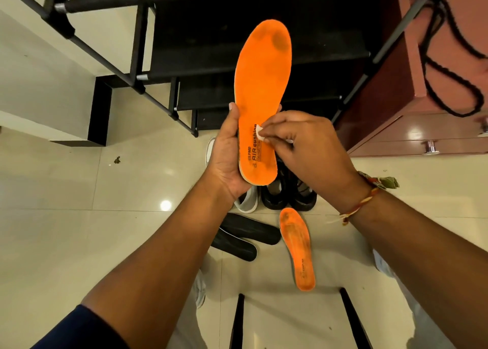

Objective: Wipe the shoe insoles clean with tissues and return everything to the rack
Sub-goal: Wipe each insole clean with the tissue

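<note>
The left hand (227,158), at the centre of the frame, grips the heel half of an orange insole (261,84); its thumb lies along the insole's left edge and its fingers wrap round behind. The right hand (309,148) comes in from the right, its fingers bunched on a small white tissue (260,133) and pressing it against the printed lettering on the insole's face. The two hands sit close together with only the insole between them. A red and yellow thread bracelet (361,203) is tied round the right wrist.

The held insole stands roughly upright in the picture, toe towards the top of the frame, with dark smudges on the toe area and a fainter one near the heel.

Below the hands, on the cream tiled floor (79,216), stand a pair of black shoes (287,195) with a white shoe (247,200) just to their left, partly hidden by the left wrist. Lower in the frame a second orange insole (297,248) lies flat on the tiles, and left of it two black insoles (248,232) lie overlapping.

The black shoe rack (211,58) fills the upper middle of the frame behind the held insole. A reddish wooden cabinet (396,97) occupies the upper right, with a black cord (449,58) looped on top and a metal drawer handle (430,146) on its front. A small dark scrap (117,159) lies on the floor at the left
</note>
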Motion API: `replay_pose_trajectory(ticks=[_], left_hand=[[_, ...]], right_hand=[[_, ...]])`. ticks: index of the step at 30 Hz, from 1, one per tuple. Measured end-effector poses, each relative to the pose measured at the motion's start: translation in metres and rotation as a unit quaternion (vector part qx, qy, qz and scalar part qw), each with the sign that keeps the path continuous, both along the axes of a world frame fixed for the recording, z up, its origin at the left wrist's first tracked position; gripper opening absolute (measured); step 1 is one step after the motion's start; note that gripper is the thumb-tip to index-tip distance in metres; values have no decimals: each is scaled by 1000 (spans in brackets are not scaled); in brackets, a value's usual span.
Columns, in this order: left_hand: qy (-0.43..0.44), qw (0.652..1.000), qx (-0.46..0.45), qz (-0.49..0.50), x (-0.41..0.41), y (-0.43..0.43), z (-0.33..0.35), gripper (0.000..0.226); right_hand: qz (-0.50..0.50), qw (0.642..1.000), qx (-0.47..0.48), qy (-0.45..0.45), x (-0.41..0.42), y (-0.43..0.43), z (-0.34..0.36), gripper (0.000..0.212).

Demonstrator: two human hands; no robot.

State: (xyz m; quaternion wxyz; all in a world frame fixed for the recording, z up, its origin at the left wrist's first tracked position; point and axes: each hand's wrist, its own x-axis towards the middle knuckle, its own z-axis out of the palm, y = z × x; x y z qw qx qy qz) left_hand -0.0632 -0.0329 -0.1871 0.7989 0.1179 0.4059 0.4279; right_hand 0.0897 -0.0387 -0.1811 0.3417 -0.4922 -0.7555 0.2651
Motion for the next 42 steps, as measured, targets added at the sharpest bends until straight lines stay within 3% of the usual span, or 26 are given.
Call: replay_pose_trajectory(ticks=[6, 10, 16, 22, 32, 42], left_hand=[[-46, 998, -28, 45, -15, 9, -4, 75], [-57, 996, -37, 57, -14, 9, -4, 75], [-47, 998, -49, 5, 4, -4, -1, 79], [-24, 997, -57, -35, 17, -13, -3, 63], [-32, 997, -60, 34, -16, 8, 0, 76], [31, 996, -45, -75, 21, -18, 4, 55]], right_hand=[[147, 987, -55, 37, -12, -12, 7, 17], [152, 988, -8, 28, -16, -15, 5, 17], [67, 998, 9, 0, -14, -11, 4, 17], [-34, 999, 1, 5, 1, -1, 4, 17], [191, 978, -68, 38, -15, -14, 9, 17], [-54, 998, 32, -19, 19, 11, 2, 17]])
